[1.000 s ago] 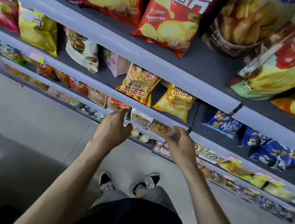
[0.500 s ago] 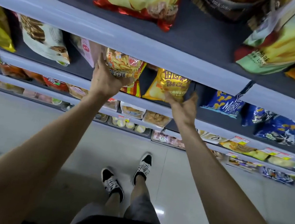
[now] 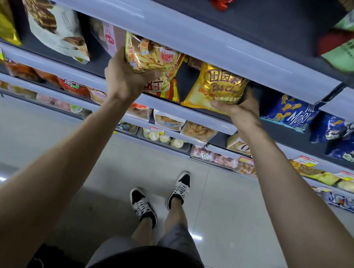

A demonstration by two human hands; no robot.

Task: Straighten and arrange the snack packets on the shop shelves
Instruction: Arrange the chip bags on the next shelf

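Left grip [image 3: 127, 80]: I see it clenched round the lower left corner of the orange fries packet [image 3: 153, 56], back of the hand toward my camera, the fingertips pressed into the front of the bag.
Right grip [image 3: 242, 108]: grasping the gold potato chip packet [image 3: 221, 87] at its bottom right corner, with the thumb laid across the front lower edge and the other fingers hidden behind the bag.
Orange fries packet: on the middle shelf [image 3: 46, 62], roughly upright, its top tucked under the rail of the upper shelf [image 3: 183, 35]. Whether its base touches the shelf board I cannot tell.
Gold potato chip packet: on the same shelf, just to the right of the fries packet, apart from it and leaning a little to the right.
Striped packet [image 3: 170, 87]: red and yellow, directly behind the fries packet and between the two held bags.
Pink packet [image 3: 109, 36]: behind and above my left grip, partly covered by the fries packet.
White wafer packet [image 3: 55, 27]: further left on the middle shelf, tilted.
Blue packet [image 3: 291, 112]: right of the right grip on the same shelf, close to it.
Lower shelf [image 3: 171, 133]: holds small clear packets [image 3: 198, 132] of pale snacks, below the two arms.
Below: grey tiled floor [image 3: 26, 133] and the person's black and white shoes [image 3: 143, 206], standing close to the shelving.
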